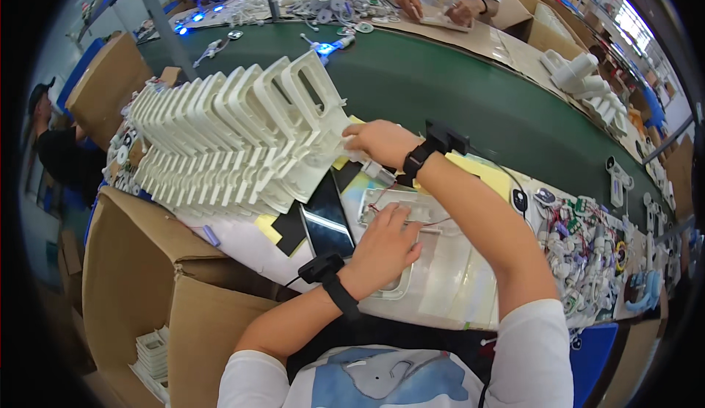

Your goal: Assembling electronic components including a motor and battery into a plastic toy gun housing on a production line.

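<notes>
Row of white plastic frames (pixel 246 147), nested and leaning, placed left of the work spot; the foremost frame lies just beside the right hand (pixel 385 143). Shallow white housing (pixel 420 208), with a thin red wire (pixel 436 224), laid on the table in front of the person, partly covered by the left hand (pixel 383 245). Risks, as judged: the frames could be toppled or fanned out if the near end were knocked by the right fingers; the wire could be snagged or pulled from its joint if the left hand were dragged sideways; the black cable (pixel 510 179) at the right wrist could be caught on loose parts; the dark glossy slab (pixel 327 217) could be scratched by a falling frame. Grip, left: fingers loosely spread, thumb set well apart, nothing seen clasped, the housing apparently touched from above. Grip, right: fingers curved toward the foremost frame, a grey cylindrical part (pixel 378 173) just below; whether either is held cannot be told, the fingertips being partly hidden.
</notes>
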Action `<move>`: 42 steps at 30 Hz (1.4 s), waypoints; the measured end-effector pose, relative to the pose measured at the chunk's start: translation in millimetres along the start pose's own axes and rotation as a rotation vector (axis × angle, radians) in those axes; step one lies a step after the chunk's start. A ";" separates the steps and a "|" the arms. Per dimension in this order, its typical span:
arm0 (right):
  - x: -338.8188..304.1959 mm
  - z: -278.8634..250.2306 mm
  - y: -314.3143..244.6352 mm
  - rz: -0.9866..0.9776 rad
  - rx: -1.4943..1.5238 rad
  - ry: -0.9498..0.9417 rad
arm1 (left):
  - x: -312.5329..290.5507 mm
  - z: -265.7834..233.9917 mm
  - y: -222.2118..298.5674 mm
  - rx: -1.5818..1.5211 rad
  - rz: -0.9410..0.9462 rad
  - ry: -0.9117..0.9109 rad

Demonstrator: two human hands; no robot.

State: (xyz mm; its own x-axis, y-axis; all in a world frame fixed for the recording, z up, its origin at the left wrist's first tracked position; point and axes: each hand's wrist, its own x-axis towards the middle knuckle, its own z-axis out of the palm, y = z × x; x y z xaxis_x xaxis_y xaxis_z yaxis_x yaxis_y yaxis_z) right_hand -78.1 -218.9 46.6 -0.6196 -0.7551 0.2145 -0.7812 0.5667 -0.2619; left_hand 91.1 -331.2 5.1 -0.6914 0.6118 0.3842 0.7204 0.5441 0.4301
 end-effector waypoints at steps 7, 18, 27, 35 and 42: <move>-106.4 -106.1 -75.0 0.158 -0.339 0.093 | -2.5 -5.6 -3.1 0.070 -0.108 0.021; -202.5 -19.8 -74.9 0.387 0.021 0.164 | 2.0 -8.3 2.9 0.061 -0.091 0.047; -185.0 -23.9 -62.1 0.334 -0.110 -0.040 | 19.4 -35.1 1.8 0.114 -0.092 0.114; -197.0 -23.8 -59.6 0.379 -0.171 -0.094 | 45.1 -28.0 -6.9 -0.084 -0.050 -0.070; -187.8 -24.6 -64.7 0.388 -0.178 -0.080 | 36.0 -36.7 -13.7 0.121 -0.015 -0.106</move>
State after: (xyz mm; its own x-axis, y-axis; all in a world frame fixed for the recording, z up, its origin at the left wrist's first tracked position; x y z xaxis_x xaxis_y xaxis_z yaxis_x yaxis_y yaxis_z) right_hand 86.9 -105.7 46.4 -0.8675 -0.4942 0.0565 -0.4970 0.8562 -0.1412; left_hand 54.3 -337.7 43.0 -0.6974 0.6565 0.2875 0.7155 0.6150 0.3314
